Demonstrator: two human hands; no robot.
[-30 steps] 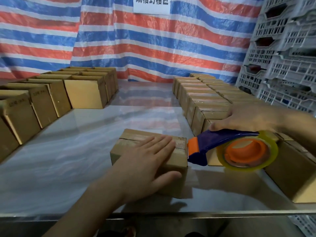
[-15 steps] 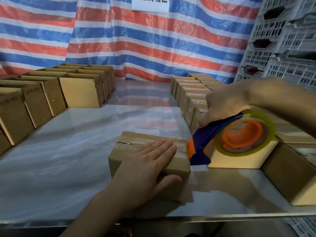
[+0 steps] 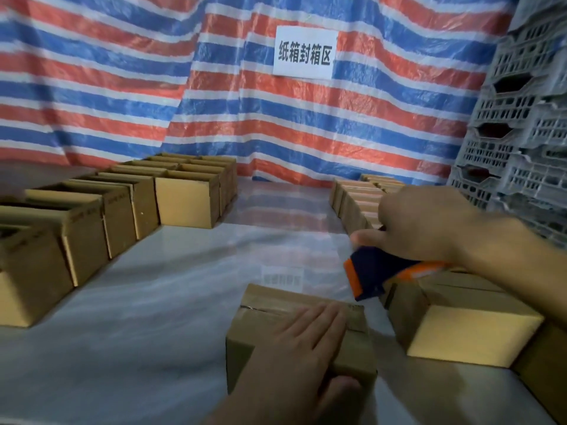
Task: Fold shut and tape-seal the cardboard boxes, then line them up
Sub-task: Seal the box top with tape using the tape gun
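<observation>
A small closed cardboard box (image 3: 270, 314) lies on the table near the front, with a tape strip along its top seam. My left hand (image 3: 300, 354) presses flat on its top, thumb down the near side. My right hand (image 3: 426, 228) grips a blue and orange tape dispenser (image 3: 368, 274), held in the air above and to the right of the box, its orange-edged nose pointing down. The tape roll is mostly hidden behind my right hand and wrist.
Open cardboard boxes (image 3: 184, 197) stand in rows at the left. A row of sealed boxes (image 3: 454, 320) runs along the right side. Grey plastic crates (image 3: 521, 142) are stacked at the far right. A striped tarp with a white sign (image 3: 303, 53) hangs behind the shiny table (image 3: 153, 302).
My right hand has lifted the tape dispenser up and away from the box's right end. The view has tilted upward. My left hand stays pressed on the box.
</observation>
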